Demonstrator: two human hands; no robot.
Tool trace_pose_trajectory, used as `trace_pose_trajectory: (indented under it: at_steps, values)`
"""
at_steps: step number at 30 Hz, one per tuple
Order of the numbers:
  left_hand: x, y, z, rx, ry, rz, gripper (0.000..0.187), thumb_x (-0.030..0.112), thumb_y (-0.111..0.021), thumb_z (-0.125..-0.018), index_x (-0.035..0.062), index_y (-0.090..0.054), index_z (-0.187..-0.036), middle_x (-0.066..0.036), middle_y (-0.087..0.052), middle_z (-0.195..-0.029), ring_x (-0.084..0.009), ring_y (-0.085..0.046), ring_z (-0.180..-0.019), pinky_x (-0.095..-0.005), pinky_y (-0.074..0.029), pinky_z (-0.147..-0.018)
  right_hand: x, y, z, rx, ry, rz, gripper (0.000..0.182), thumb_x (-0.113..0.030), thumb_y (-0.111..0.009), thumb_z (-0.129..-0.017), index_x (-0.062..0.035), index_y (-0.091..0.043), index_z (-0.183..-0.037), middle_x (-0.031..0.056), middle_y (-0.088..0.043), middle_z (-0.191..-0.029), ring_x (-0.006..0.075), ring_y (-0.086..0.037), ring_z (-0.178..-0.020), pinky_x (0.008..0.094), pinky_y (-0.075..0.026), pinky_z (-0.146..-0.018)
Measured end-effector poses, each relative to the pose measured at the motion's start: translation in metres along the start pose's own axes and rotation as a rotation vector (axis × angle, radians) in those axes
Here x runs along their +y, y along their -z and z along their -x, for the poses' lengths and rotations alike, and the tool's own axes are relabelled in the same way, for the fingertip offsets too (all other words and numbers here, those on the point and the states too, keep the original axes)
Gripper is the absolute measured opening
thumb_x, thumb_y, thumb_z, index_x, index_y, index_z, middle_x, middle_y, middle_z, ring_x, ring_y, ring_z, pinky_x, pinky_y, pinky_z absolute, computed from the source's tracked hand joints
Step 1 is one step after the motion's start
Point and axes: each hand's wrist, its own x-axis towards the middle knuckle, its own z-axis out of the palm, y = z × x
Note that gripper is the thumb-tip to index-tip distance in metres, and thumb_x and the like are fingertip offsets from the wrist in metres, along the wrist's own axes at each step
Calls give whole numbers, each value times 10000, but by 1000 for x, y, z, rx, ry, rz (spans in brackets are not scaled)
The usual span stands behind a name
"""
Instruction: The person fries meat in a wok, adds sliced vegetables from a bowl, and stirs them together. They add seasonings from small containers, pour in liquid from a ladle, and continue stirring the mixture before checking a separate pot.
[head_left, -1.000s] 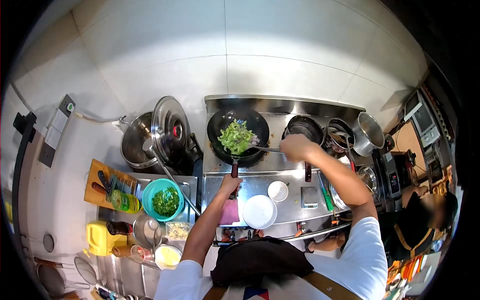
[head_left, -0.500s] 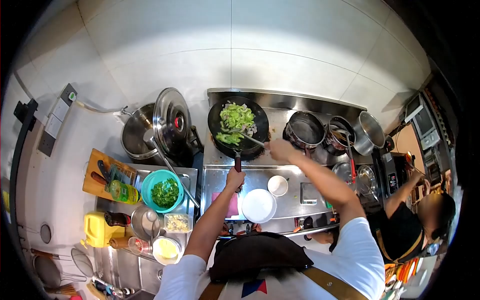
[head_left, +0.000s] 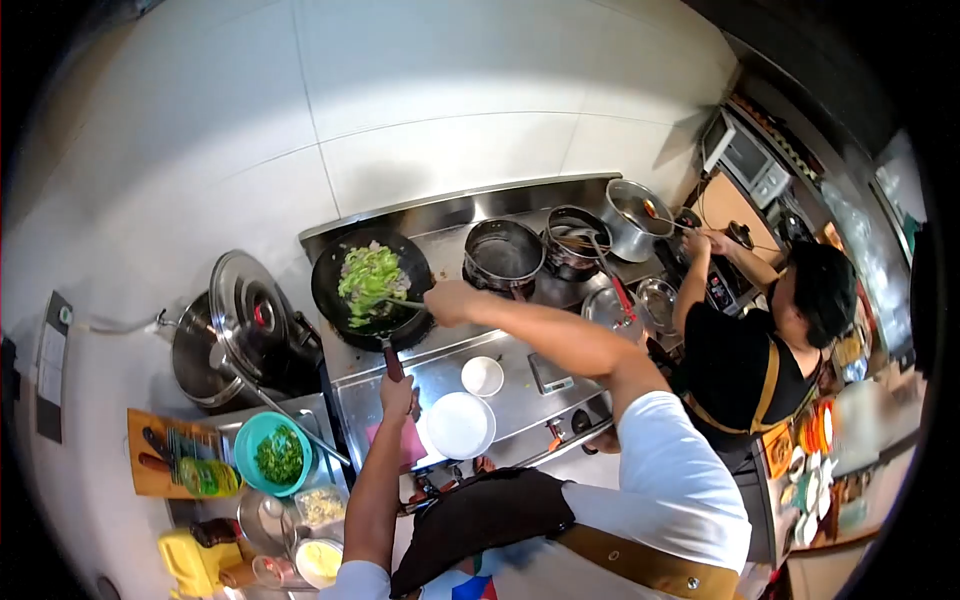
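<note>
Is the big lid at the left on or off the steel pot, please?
Off: the lid stands tilted at one side, and the pot's inside shows.

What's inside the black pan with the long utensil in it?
Chopped green pieces, with paler bits among them, and the end of the utensil. The black pan shows its dark surface around the food; whatever lies beneath the heap is covered.

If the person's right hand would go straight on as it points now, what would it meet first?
The right hand, with the metal utensil, points at the dark pan, so likely the pan's right side comes first. Depth is unclear here; the hand may pass above the rim.
</note>
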Motion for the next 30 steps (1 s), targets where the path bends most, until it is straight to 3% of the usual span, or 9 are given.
trace_pose_trajectory:
  at_steps: [4,6,9,10,13,15,19,25,30]
  values:
    - [-11,0,-12,72,2,-62,212,108,-618,-761,21,-499,-913,-85,-544,-602,-185,-521,-406,-343,-405,-370,12,-9,0,4,-206,-688,193,-127,-569,-722,33,-646,-798,155,-634,-656,252,-634,-557,361,-505,-503]
    - [-52,7,-42,87,-138,-178,240,121,-604,-752,12,-504,-941,-108,-577,-650,-218,-575,-501,-380,-450,-458,25,11,9,-24,-227,-995,148,-140,-578,-768,3,-611,-750,24,-492,-506,107,-452,-385,270,-359,-332]
    - [-16,-5,-12,173,65,-203,294,149,-591,-750,9,-489,-987,-134,-597,-684,-244,-598,-557,-396,-470,-524,51,48,7,-153,-335,-1032,155,-157,-569,-823,-29,-599,-741,39,-502,-517,116,-457,-388,276,-368,-332]
    - [-12,-7,-8,168,81,-218,301,157,-592,-754,13,-485,-996,-141,-599,-687,-244,-596,-545,-392,-469,-516,93,14,-24,-3,-82,-806,126,-126,-563,-821,-41,-584,-730,56,-531,-561,110,-481,-424,262,-370,-347]
    - [-11,-12,-4,210,-44,-193,256,124,-594,-768,19,-458,-958,-88,-542,-575,-177,-519,-399,-324,-383,-346,104,47,-43,-354,21,-734,73,-77,-548,-806,-34,-574,-753,75,-556,-617,100,-492,-453,246,-367,-359]
    - [-4,-8,0,181,4,-201,283,146,-589,-770,4,-464,-982,-122,-576,-646,-208,-565,-464,-346,-431,-419,63,73,-32,-251,-537,-970,100,-25,-505,-812,22,-523,-725,63,-512,-592,110,-444,-425,251,-318,-327]
    - [6,-3,4,143,55,-211,319,160,-585,-775,-12,-471,-1017,-152,-611,-716,-235,-609,-522,-357,-484,-483,74,18,-74,-229,-442,-1191,109,-40,-528,-811,0,-535,-710,60,-510,-565,102,-413,-400,244,-320,-341]
    - [6,10,1,78,70,-255,340,154,-591,-779,-24,-473,-1044,-146,-607,-701,-237,-610,-516,-361,-488,-481,58,55,-36,-229,-204,-605,393,-82,-587,-784,70,-564,-1146,24,-495,-553,80,-408,-388,237,-299,-323]
    - [14,14,4,63,70,-268,332,144,-606,-778,-32,-475,-1027,-146,-605,-686,-234,-610,-509,-356,-487,-474,90,72,-41,-196,-323,-744,172,-61,-611,-771,71,-583,-877,57,-488,-527,109,-409,-386,266,-302,-327]
